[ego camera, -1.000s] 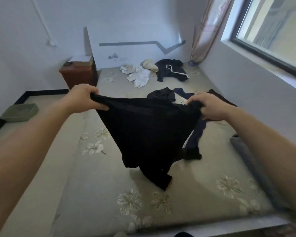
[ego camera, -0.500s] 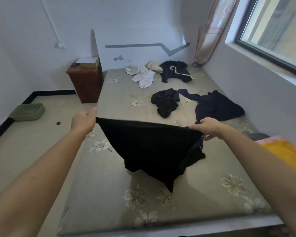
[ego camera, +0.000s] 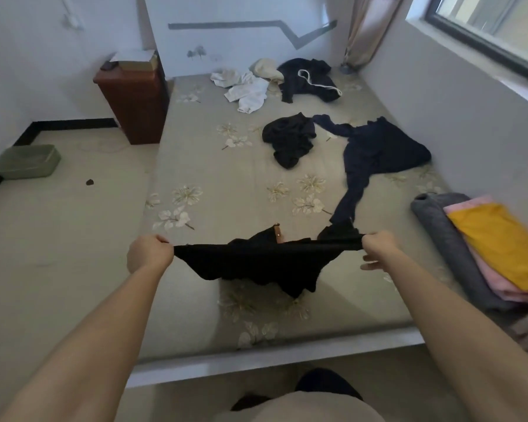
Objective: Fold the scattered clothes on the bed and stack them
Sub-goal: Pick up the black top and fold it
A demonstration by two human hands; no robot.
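Note:
A black garment (ego camera: pixel 262 263) hangs stretched low over the bed (ego camera: pixel 226 178), its lower edge drooping onto the sheet. My left hand (ego camera: pixel 148 252) grips its left corner and my right hand (ego camera: pixel 378 248) grips its right corner. Farther up the bed lie a crumpled black piece (ego camera: pixel 290 140), a dark navy garment (ego camera: pixel 375 153) with one long part trailing toward me, a black hooded top with a white cord (ego camera: pixel 310 77) and white clothes (ego camera: pixel 246 89). A folded stack (ego camera: pixel 497 242) of grey, pink and yellow cloth sits at the bed's right edge.
A brown bedside cabinet (ego camera: pixel 133 99) stands left of the bed by the white headboard (ego camera: pixel 241 35). A green tray (ego camera: pixel 25 161) and a small dark object (ego camera: pixel 89 182) lie on the floor at left. The wall and window (ego camera: pixel 485 22) run along the right.
Both hands have lowered the black garment from chest height toward the bed and pulled it taut. The view has tilted down, and the folded stack at right has come into sight.

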